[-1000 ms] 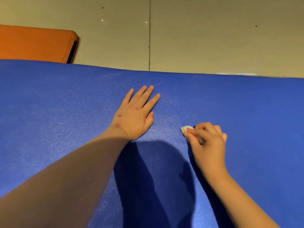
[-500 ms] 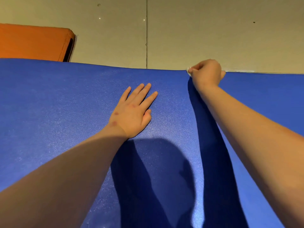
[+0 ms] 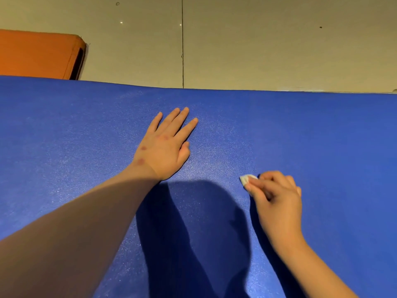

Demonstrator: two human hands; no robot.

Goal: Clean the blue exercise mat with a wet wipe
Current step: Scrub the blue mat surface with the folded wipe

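The blue exercise mat (image 3: 64,130) fills most of the view, its far edge running across the upper part. My left hand (image 3: 164,147) lies flat on the mat near the middle, fingers straight and pointing away. Right of it, my right hand (image 3: 277,196) has its fingers curled round a small folded white wet wipe (image 3: 247,179) and holds it down on the mat. Only the wipe's left tip shows past my fingers.
Beyond the mat's far edge lies a beige tiled floor (image 3: 257,44) with a dark joint line. An orange mat (image 3: 36,54) sits at the far left, just past the blue mat's edge. My arms cast dark shadows on the near mat.
My right hand with the wipe went out to the mat's far edge half a second ago and has come back toward me. My left hand stayed flat in place.
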